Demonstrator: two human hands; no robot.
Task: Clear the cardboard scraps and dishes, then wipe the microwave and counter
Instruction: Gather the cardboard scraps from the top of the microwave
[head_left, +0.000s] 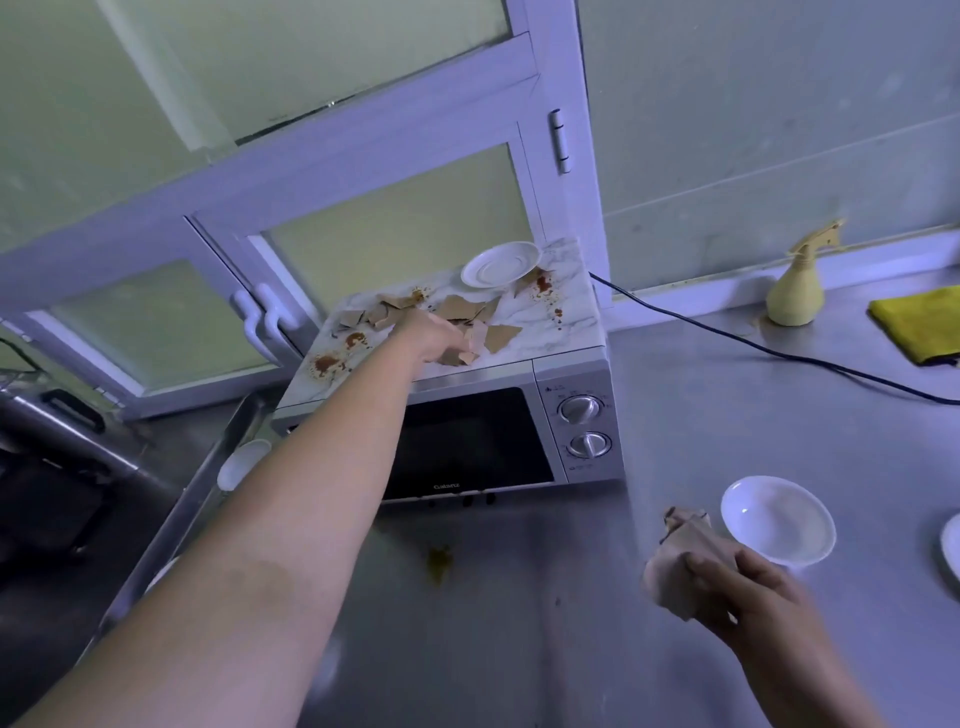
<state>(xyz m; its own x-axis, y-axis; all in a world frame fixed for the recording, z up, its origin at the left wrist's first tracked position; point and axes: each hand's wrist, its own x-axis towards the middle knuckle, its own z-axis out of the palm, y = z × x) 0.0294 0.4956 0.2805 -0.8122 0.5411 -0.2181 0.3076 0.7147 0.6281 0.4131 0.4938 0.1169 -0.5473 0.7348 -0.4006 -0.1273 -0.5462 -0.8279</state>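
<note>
Left hand (436, 338), fingers curled over brown torn cardboard scraps (457, 308) atop silver marble-topped microwave (467, 441), right hand (727, 587), fingers clenched round gathered cardboard wad (685, 543), round white ceramic bowl (779, 519) just beside knuckles.

1. A brand name that reads as "Galanz" stands in small pale letters on the lower edge of the microwave (467, 441) door
2. Markings around its two dials (582, 409) are too small to read
</note>
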